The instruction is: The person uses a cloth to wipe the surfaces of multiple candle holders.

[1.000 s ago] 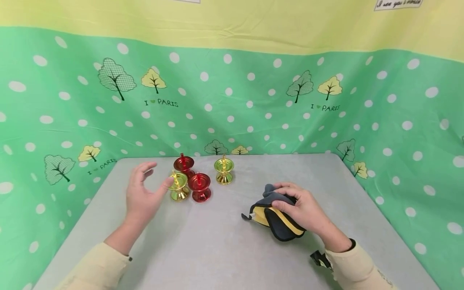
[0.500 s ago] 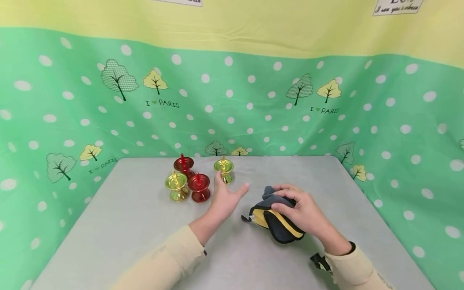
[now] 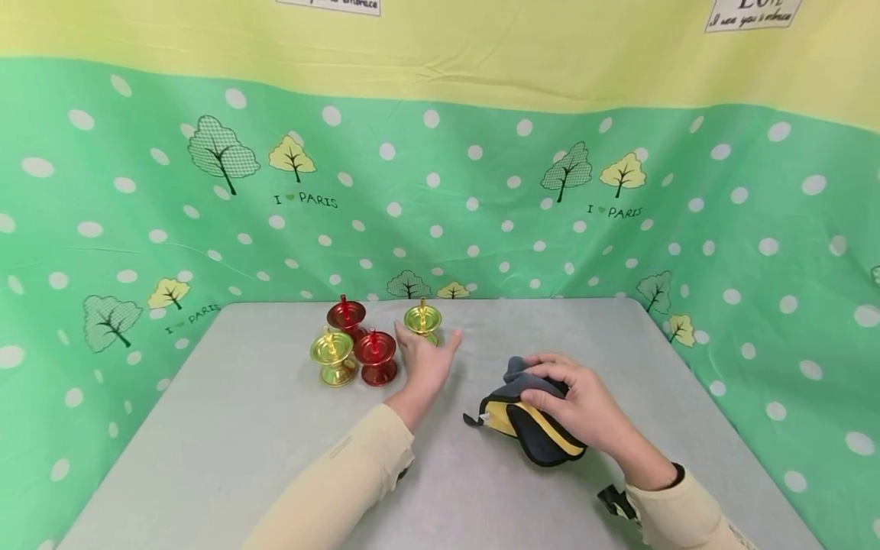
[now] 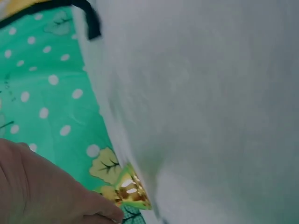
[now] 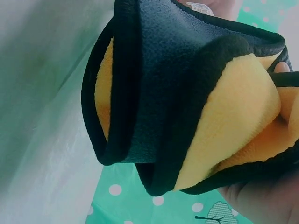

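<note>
My left hand (image 3: 429,359) reaches to a gold pedestal oil lamp (image 3: 422,319) at the back of the table, its thumb and fingers spread on either side, the thumb standing apart from the lamp. In the left wrist view the same gold lamp (image 4: 131,189) shows beyond the thumb. My right hand (image 3: 577,401) grips a bunched microfiber cloth (image 3: 543,435), blue-grey on one side and yellow on the other, with a black border. Folds of the cloth (image 5: 163,93) fill the right wrist view and cover much of the fingers.
Left of my left hand stand a gold lamp (image 3: 337,359) and two red lamps, one in front (image 3: 376,359) and one behind (image 3: 346,315). They are upright on the grey table (image 3: 227,451). A green dotted curtain (image 3: 467,198) hangs behind and at both sides.
My left hand has swung right, from beside the left gold lamp to the gold lamp standing alone, then moved in closer. The right hand keeps its hold on the cloth.
</note>
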Demonstrator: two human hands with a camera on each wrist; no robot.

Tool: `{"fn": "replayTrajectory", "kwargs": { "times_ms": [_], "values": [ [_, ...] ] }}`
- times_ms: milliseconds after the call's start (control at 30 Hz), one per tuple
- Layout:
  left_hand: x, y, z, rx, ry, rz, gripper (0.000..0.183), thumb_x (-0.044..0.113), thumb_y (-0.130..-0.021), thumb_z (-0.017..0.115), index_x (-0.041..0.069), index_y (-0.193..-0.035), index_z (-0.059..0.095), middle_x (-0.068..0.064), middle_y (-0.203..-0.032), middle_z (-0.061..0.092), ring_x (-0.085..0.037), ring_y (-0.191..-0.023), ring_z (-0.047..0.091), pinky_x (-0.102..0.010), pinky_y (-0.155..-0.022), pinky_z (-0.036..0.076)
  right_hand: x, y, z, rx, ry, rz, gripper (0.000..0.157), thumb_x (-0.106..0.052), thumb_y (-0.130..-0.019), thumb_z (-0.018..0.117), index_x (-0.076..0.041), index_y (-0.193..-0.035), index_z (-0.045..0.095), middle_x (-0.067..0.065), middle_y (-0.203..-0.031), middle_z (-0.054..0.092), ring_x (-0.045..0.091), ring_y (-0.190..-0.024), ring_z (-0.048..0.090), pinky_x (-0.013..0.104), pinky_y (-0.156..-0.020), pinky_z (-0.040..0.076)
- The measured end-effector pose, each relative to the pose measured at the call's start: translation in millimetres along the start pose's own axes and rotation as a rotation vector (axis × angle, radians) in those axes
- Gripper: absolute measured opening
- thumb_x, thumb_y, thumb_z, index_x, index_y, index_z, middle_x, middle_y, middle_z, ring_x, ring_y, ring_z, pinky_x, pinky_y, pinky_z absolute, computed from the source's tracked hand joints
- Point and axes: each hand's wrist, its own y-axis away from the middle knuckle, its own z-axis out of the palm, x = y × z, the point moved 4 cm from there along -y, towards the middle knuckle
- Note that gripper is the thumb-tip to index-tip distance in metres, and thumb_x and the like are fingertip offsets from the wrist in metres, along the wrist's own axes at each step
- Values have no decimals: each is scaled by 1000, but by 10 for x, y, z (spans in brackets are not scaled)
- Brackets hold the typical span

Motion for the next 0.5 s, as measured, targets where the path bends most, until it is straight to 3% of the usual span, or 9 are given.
{"fn": "replayTrajectory", "kwargs": {
  "times_ms": [267, 500],
  "values": [
    [-9, -279, 22, 125, 49, 60, 114, 28, -83, 94, 2, -166, 20, -26, -168, 33, -44, -155, 39, -53, -131, 30, -12, 4, 12, -1, -5, -5, 19, -24, -96, 82, -21, -115, 80, 10, -140, 68, 35, -123, 69, 25, -86, 62],
    [-47, -440, 12, 113, 30, 62, 93, 19, -86, 91, 3, -159, 36, -24, -158, 48, -40, -147, 50, -51, -126, 39, -21, 4, 5, -2, -30, 1, 17, -22, -96, 81, -21, -113, 80, 12, -141, 68, 37, -122, 69, 25, -84, 63]
  ]
}}
